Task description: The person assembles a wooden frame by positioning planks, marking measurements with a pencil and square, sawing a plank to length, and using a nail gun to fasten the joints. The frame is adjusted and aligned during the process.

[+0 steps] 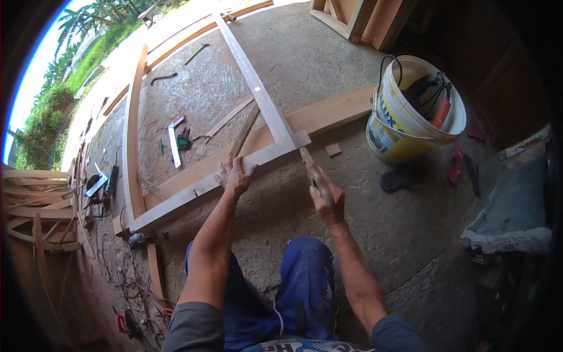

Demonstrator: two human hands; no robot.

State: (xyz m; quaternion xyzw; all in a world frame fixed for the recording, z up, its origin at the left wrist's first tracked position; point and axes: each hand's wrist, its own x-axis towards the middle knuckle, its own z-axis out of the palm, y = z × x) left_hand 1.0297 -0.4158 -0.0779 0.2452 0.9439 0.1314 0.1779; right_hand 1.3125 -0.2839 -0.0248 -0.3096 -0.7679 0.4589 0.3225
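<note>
A large wooden frame (193,190) lies flat on the concrete floor. My left hand (236,176) presses down on its near rail, fingers spread. My right hand (326,202) grips the handle of a chisel (312,169) whose blade points at the frame's corner joint (296,141), where the near rail meets a long upright rail (252,76). A wider plank (328,114) lies under the frame at that corner. My knees in blue trousers (308,281) are below the hands.
A white and yellow bucket (404,126) holding tools and cables stands to the right. Sandals (457,164) lie beside it. A steel square (174,146), pencils and small tools rest inside the frame. Power tools and cords (126,276) clutter the left. Stacked timber (35,211) at far left.
</note>
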